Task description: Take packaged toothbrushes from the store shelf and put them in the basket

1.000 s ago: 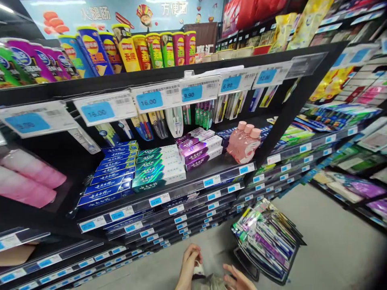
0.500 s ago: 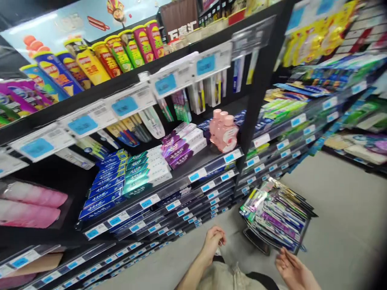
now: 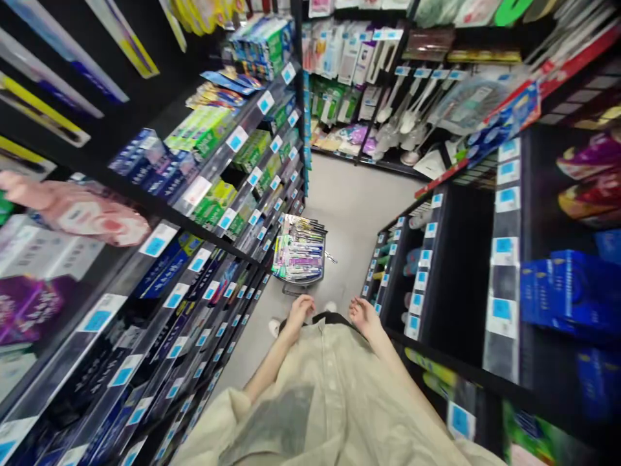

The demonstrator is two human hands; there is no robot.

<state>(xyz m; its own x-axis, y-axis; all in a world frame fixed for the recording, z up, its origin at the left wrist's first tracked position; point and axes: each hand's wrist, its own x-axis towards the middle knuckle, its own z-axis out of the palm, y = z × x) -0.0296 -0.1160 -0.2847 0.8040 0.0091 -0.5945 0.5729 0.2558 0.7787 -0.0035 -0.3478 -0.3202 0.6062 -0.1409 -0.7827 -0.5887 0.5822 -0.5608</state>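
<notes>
We stood in a shop aisle, left hand (image 3: 299, 309) and right hand (image 3: 363, 315) loosely curled and empty at our shirt hem (image 3: 334, 321). The basket of toothbrush packs (image 3: 299, 251) sat on the floor just ahead; bending squarely toward it seemed wisest.

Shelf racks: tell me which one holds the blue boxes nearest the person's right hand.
The rack on the right of the aisle, beside the right hand: its blue boxes stand stacked, while the left rack's lie flat.
</notes>
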